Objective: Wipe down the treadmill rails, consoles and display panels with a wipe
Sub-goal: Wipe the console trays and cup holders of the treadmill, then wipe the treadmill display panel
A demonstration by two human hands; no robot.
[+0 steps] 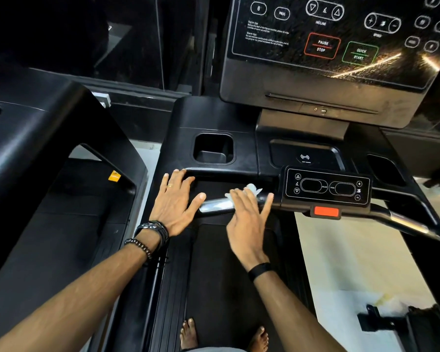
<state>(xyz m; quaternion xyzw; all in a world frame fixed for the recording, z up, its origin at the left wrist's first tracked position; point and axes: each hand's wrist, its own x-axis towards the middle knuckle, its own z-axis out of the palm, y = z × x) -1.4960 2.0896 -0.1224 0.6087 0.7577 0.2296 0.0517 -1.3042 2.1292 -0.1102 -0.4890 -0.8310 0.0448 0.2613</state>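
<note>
Lying draped over the chrome front rail [215, 205] of the treadmill, the white wipe [241, 196] sits just left of the small handlebar control pad [328, 186], and part of it is hidden under the right hand [247, 219]. That hand's grip is released: the fingers are straight and spread, pressing flat on the wipe and the rail, with the thumb pointing toward the control pad. The left hand [175, 201] is just beside it, also flat with its grip released and holding nothing; its fingertips reach the edge of the console tray [178, 148], and its thumb touches the left end of the chrome rail. A ring shows on one finger, and dark bead bracelets [150, 237] circle the left wrist; a black band [259, 270] circles the right wrist.

Below the control pad is a red safety tab [326, 212]. Beyond the rail, the tray holds a square cup recess [213, 148] and a pad marked with a wireless symbol [304, 157]. Above it rises the large display panel [341, 34], dusty and streaked, with PAUSE/STOP outlined in red and QUICK START in green. The black belt [226, 275] runs under the arms, with bare toes at the bottom edge. A second treadmill [48, 148] stands to the left.
</note>
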